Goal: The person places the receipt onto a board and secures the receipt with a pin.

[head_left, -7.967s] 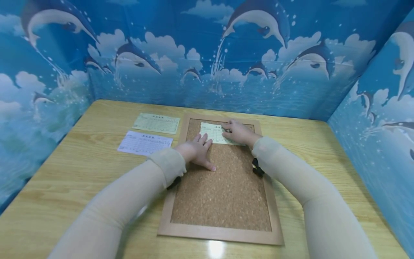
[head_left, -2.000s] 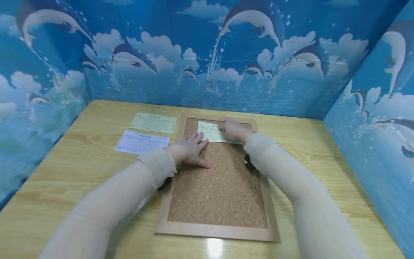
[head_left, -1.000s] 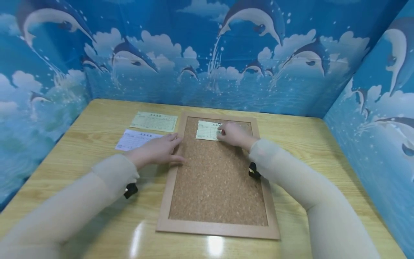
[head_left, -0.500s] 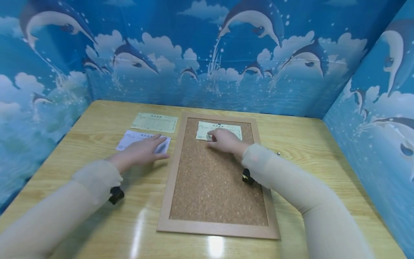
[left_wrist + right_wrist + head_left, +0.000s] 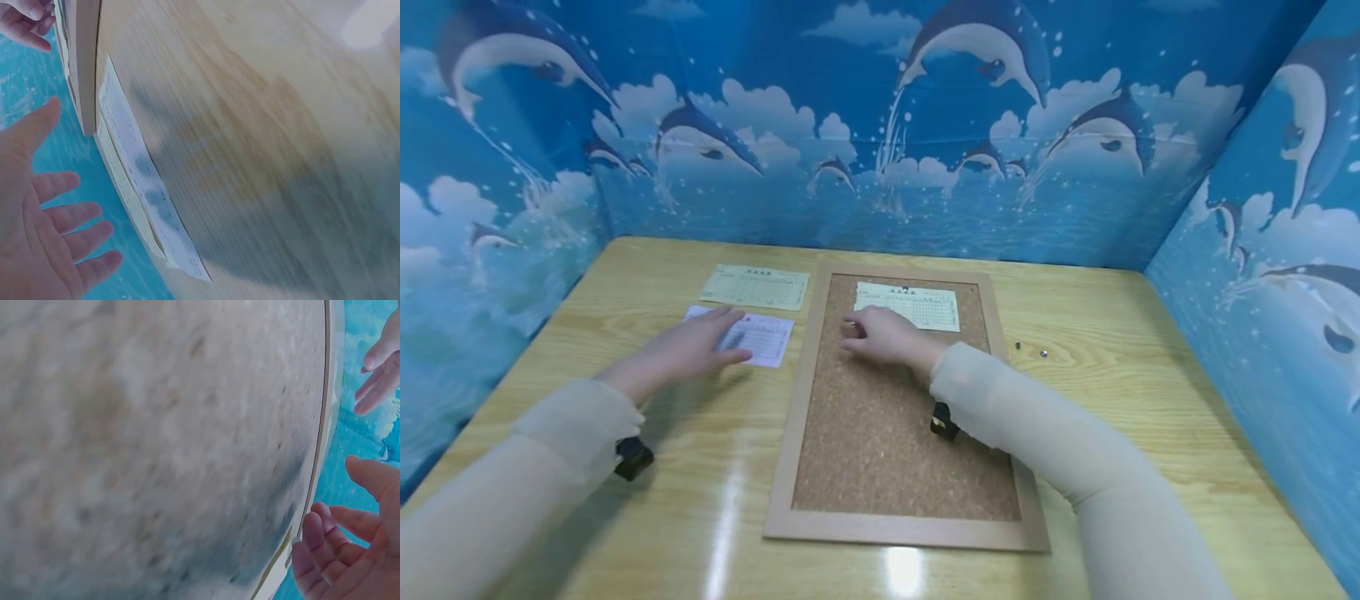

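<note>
The table [image 5: 1120,350] bears a corkboard [image 5: 902,458], green slip [image 5: 756,287], lilac slip [image 5: 766,340] and tiny objects [image 5: 1043,353].

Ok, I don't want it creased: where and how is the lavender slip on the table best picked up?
I'd pinch the lavender slip by its near long edge, the left hand coming in low from the person's side. It lies flat on the table, so an edge is all there is to lift, and the far one sits close to a green slip.
</note>
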`<act>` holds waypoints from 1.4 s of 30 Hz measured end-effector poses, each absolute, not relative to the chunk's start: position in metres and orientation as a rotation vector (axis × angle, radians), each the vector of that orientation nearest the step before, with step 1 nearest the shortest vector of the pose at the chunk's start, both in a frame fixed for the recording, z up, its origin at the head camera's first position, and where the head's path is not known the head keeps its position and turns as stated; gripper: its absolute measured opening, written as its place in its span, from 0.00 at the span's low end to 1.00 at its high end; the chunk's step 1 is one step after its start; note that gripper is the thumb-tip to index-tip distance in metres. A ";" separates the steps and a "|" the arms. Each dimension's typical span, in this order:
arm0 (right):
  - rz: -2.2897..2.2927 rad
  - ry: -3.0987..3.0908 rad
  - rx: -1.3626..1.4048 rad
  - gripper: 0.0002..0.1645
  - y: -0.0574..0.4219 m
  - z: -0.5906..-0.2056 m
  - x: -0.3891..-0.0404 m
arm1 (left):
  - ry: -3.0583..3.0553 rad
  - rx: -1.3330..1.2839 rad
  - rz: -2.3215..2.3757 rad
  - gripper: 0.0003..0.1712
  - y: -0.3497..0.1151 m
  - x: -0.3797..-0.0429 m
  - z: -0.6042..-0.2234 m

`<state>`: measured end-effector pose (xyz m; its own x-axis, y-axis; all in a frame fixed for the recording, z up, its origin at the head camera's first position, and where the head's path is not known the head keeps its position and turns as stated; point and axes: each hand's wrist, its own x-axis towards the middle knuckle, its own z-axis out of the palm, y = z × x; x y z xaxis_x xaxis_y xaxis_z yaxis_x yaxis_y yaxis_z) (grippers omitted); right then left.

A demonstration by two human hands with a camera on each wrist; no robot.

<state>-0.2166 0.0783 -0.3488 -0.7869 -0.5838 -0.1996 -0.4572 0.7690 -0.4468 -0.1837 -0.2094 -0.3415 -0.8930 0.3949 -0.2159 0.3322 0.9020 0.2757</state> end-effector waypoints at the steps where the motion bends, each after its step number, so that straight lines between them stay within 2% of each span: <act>1: -0.546 2.633 -0.803 0.31 0.076 -0.348 -0.216 | 2.800 0.537 0.334 0.43 -0.211 -0.184 -0.342; 10: -0.582 2.602 -0.832 0.27 0.060 -0.348 -0.213 | 2.823 0.478 0.287 0.44 -0.235 -0.183 -0.344; 22: -0.529 2.577 -0.874 0.32 0.040 -0.347 -0.208 | 2.788 0.349 0.567 0.43 -0.268 -0.197 -0.355; 30: -0.474 2.590 -0.914 0.32 0.030 -0.347 -0.207 | 2.762 0.193 0.593 0.43 -0.271 -0.207 -0.357; 42: -0.479 2.537 -0.937 0.30 0.022 -0.350 -0.206 | 2.744 -0.121 0.632 0.31 -0.271 -0.220 -0.364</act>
